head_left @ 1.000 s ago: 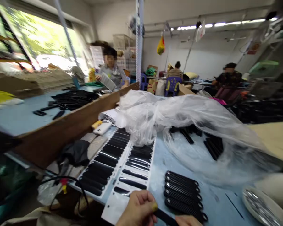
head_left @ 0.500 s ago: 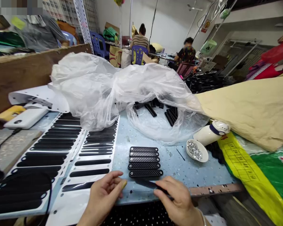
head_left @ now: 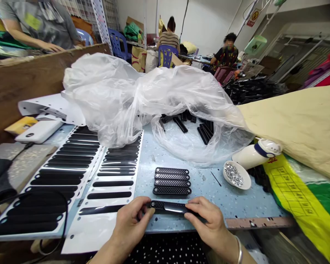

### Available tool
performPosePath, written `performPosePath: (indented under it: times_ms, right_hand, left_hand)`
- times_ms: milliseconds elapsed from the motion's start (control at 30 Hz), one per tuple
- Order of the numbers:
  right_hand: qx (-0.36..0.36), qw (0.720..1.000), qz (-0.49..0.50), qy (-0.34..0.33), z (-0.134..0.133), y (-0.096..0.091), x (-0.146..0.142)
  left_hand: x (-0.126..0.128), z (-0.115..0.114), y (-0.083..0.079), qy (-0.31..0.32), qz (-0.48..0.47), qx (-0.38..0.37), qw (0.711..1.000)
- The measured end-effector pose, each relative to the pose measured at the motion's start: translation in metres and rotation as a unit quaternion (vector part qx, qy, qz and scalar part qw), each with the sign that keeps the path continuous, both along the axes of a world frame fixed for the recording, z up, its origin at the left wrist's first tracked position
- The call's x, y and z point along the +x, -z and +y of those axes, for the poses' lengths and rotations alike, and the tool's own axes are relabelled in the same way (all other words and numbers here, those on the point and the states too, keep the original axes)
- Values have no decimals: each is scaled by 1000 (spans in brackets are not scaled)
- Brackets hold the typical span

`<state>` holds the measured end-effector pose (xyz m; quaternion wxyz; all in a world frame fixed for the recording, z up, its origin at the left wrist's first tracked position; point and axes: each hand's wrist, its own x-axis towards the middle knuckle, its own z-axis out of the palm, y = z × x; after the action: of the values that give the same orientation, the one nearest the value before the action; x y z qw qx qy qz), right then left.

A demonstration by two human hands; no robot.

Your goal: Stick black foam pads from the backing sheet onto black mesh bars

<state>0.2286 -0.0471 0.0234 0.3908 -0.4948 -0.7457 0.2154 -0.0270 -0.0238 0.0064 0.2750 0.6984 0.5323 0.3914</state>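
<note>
Both my hands hold one long black perforated strip point(head_left: 169, 206) just above the table's near edge. My left hand point(head_left: 132, 223) pinches its left end and my right hand point(head_left: 207, 220) pinches its right end; a glossy black sticker lies partly along its top. Just beyond it, several matching black strips point(head_left: 172, 181) lie side by side in a neat row on the blue table point(head_left: 231, 203). To the left lie white backing sheets point(head_left: 114, 179) carrying rows of long black stickers.
A big crumpled clear plastic bag point(head_left: 154, 99) with more black strips inside lies behind. A small white dish of shiny studs point(head_left: 236, 175) and a white bottle point(head_left: 254, 154) sit at right, beside tan paper point(head_left: 299, 121). Other people work at tables behind.
The camera swung from the room down to the table. My hands came together on the strip, lifting it; the left hand now grips its left end.
</note>
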Motion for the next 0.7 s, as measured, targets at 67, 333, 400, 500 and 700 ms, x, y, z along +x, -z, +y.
performPosePath:
  times_ms: [67,333,400,500,700]
  right_hand:
    - [33,999,-32,3,-1,-3,-4]
    - [68,997,-37,-27,7,-3,-31]
    - [63,997,-38,-32,8,-3,-33]
    - [49,997,-44,-38,9,-4,-34]
    - [36,997,-58,-43,10,-6,-34]
  left_hand:
    - [-4,-3,0,9,-19,-13,1000]
    - [-9,-1,-4,19,-38,-93,995]
    - [-9,0,-5,17,-47,-106,993]
    - [-9,0,-4,22,-55,-111,992]
    - [-10,-1,-4,28,-45,-108,993]
